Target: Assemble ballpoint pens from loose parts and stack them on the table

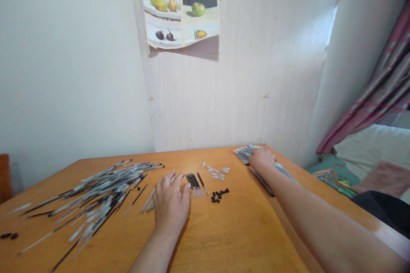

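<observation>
My left hand point(171, 202) lies palm down on the table, its fingers spread over a few pale pen barrels point(147, 202) that stick out on its left. Just right of its thumb is a neat row of dark-and-clear pen refills point(194, 183). Small clear pieces point(218, 172) and short black caps or plugs point(218, 196) lie scattered beyond that row. At the table's far right, my right hand point(262, 160) reaches onto a row of grey-white pens point(243, 152). Its fingertips are mostly hidden, so I cannot make out a grip.
A loose heap of pen parts point(105, 196) spreads over the left of the wooden table point(230, 239). Two black pieces point(9, 236) sit near the left edge. Behind stands a wall with a fruit poster point(181, 17). Right of the table are bedding point(378, 149) and a curtain point(368, 89).
</observation>
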A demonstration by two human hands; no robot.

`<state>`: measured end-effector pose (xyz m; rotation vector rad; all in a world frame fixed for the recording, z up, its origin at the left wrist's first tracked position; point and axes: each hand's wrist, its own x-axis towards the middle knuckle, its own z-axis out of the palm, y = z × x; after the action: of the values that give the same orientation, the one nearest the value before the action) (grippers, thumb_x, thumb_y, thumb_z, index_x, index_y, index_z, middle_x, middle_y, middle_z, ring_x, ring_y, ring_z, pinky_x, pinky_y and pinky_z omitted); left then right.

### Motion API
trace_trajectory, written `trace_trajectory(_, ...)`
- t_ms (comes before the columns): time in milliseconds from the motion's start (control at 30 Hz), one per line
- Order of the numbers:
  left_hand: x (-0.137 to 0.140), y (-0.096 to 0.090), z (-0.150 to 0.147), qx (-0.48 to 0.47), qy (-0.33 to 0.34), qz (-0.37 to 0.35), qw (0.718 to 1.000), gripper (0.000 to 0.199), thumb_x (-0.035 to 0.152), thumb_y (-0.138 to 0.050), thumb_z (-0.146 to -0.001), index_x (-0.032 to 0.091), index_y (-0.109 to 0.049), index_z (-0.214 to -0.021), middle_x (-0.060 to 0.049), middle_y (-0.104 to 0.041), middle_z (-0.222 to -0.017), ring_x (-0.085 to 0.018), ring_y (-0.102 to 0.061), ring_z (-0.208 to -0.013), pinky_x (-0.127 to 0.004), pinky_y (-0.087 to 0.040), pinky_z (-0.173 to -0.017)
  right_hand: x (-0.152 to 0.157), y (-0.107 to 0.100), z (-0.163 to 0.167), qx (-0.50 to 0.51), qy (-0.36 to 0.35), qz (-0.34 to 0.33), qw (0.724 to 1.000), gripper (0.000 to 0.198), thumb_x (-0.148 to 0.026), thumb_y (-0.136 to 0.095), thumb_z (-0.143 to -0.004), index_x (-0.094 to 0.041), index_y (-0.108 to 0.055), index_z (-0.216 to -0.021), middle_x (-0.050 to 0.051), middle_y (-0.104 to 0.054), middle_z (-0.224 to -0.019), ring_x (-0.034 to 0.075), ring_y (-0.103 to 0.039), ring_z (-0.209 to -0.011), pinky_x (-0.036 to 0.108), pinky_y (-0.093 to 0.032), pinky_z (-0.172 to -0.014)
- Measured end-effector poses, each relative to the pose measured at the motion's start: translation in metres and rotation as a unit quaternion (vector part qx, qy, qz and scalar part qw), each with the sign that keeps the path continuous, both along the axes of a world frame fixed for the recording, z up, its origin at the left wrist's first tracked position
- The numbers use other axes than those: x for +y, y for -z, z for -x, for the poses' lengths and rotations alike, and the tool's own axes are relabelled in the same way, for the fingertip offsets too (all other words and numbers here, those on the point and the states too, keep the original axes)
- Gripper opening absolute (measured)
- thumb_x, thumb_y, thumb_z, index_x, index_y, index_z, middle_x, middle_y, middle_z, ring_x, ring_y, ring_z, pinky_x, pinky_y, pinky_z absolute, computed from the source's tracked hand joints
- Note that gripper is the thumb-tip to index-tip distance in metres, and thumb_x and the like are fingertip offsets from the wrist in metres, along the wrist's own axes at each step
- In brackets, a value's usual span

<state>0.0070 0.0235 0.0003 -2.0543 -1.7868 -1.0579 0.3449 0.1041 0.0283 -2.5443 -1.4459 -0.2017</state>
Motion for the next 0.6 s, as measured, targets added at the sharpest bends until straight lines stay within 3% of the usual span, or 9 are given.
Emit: trace_trajectory(600,0.0049,0.0039,0.0030,-0.004,0.002,0.005,1.000,0.036,0.040,-0.049,-0.088,0.022,-0.068,-0.113,-0.012,-0.057,-0.126,-0.030,-0.049,-0.119,-0.045,-0.038,-0.102,0.0099,0.0101,-0.0014,0.012,0.018,0.024,0.999,0.036,-0.029,-0.052,-0.086,-0.012,-0.069,-0.112,0.023,-0.061,-0.123,0.033,-0.054,-0.116,0.049,-0.040,-0.093)
